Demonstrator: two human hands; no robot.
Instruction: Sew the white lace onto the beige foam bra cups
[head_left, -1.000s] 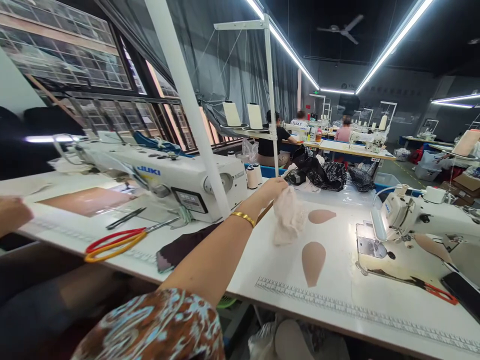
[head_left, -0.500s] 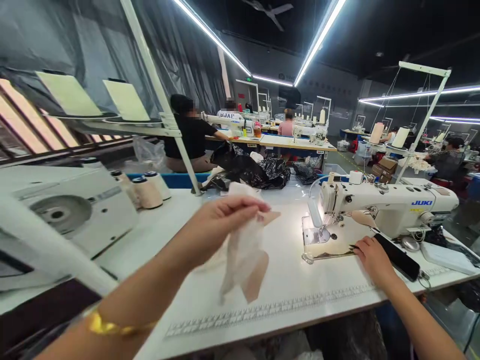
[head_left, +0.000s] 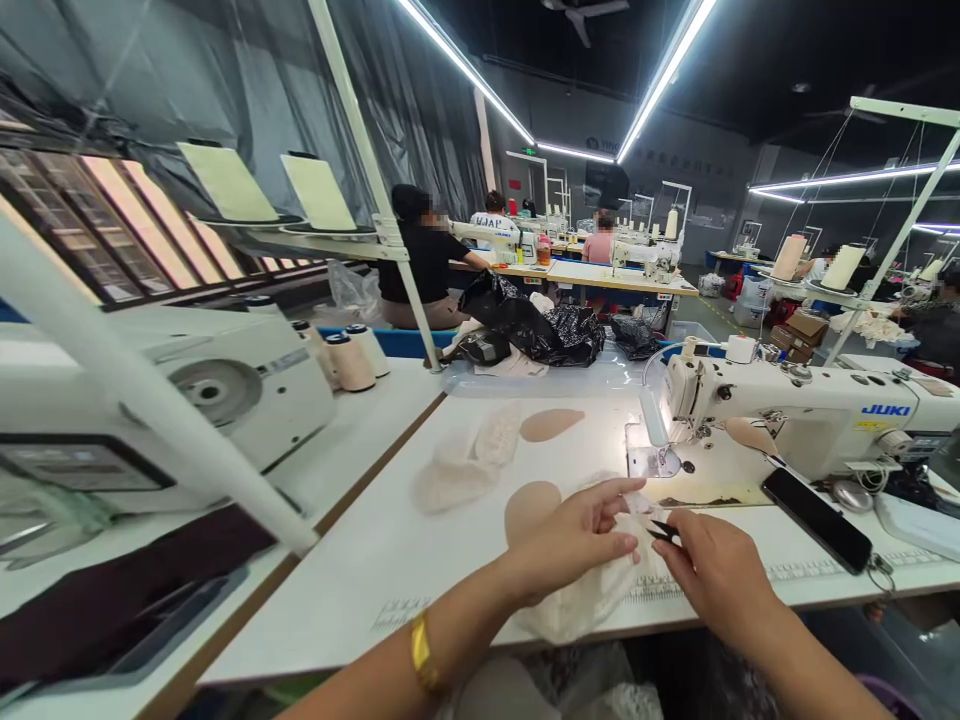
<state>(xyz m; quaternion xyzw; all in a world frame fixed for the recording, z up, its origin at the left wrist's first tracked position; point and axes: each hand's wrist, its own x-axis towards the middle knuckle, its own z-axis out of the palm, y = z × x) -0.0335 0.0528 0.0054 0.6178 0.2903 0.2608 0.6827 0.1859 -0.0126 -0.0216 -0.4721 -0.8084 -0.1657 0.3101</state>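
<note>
My left hand (head_left: 574, 540) is closed on a pale, sheer lace-like fabric piece (head_left: 581, 605), which hangs below it over the table's front edge. Small black thread snips (head_left: 663, 531) are in my right hand (head_left: 724, 565), their tips against the fabric beside my left fingers. A beige teardrop-shaped piece (head_left: 553, 425) lies flat on the white table, near a blurred cream lace piece (head_left: 472, 465). Another beige rounded piece (head_left: 531, 505) is partly covered by my left hand.
A white sewing machine (head_left: 817, 410) with a lit needle area stands at the right. By it lie a black phone (head_left: 817, 520) and a white box (head_left: 919, 530). Thread cones (head_left: 350, 362) and a second machine (head_left: 225, 390) occupy the left. Black plastic bags (head_left: 540, 325) lie behind.
My left hand has come down and right with the fabric. My right hand has left the spot beside the phone and brought the snips to the fabric. The view has shifted left.
</note>
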